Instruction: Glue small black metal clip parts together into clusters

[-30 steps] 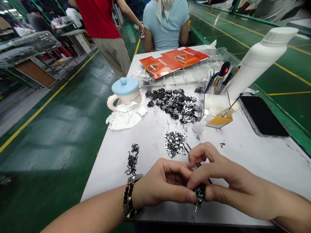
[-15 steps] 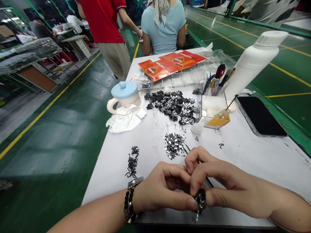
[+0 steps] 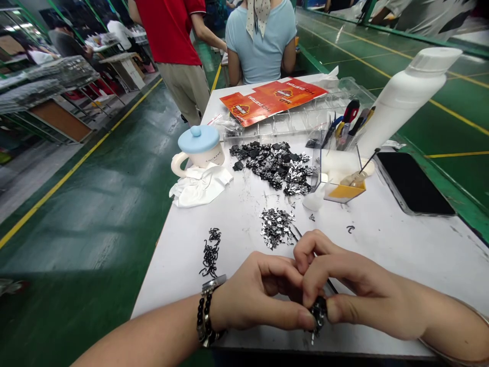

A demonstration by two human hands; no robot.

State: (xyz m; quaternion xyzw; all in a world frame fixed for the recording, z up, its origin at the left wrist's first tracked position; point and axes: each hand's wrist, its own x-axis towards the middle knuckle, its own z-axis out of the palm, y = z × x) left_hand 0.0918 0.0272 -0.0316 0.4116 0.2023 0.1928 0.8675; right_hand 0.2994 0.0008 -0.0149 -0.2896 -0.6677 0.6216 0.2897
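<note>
Left hand (image 3: 260, 295) and right hand (image 3: 344, 290) meet fingertip to fingertip, both pinching a small dark metal part (image 3: 318, 312), apparently a clasp. Beyond the fingers lies a small pile of parts (image 3: 277, 227) on the white table (image 3: 401, 244).

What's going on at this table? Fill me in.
A person at a white worktable pinches a small cluster of dark metal pieces between the left hand and right hand near the table's front edge. Beyond lie a small pile of silvery metal parts, a larger dark pile and a blue-lidded mug.
</note>
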